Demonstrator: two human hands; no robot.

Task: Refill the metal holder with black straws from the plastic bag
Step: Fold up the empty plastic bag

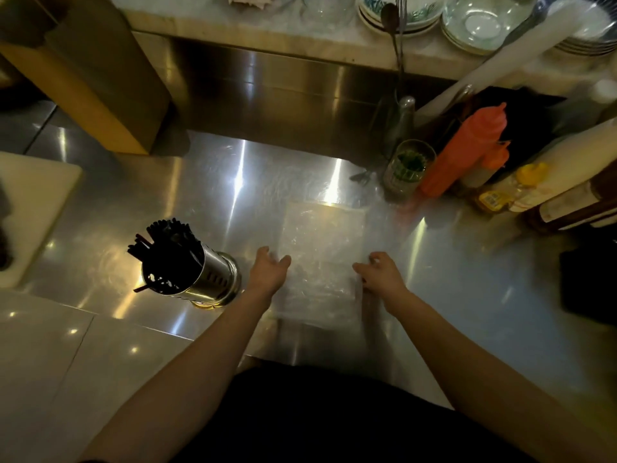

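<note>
A clear plastic bag [322, 262] lies flat on the steel counter [233, 182], and no straws show inside it. My left hand [268, 272] rests at the bag's left edge with fingers apart. My right hand [382, 274] sits at its right edge, fingers curled loosely on the plastic. To the left stands the metal holder [213, 279], a perforated shiny cylinder filled with black straws [167, 245] that lean out toward the left.
A white cutting board [30, 208] lies at the far left. A brown box [90, 71] stands at the back left. Orange squeeze bottles [467, 152], a glass [407, 168] and sauce bottles [521, 192] crowd the right. Bowls and plates [474, 21] sit on the raised shelf.
</note>
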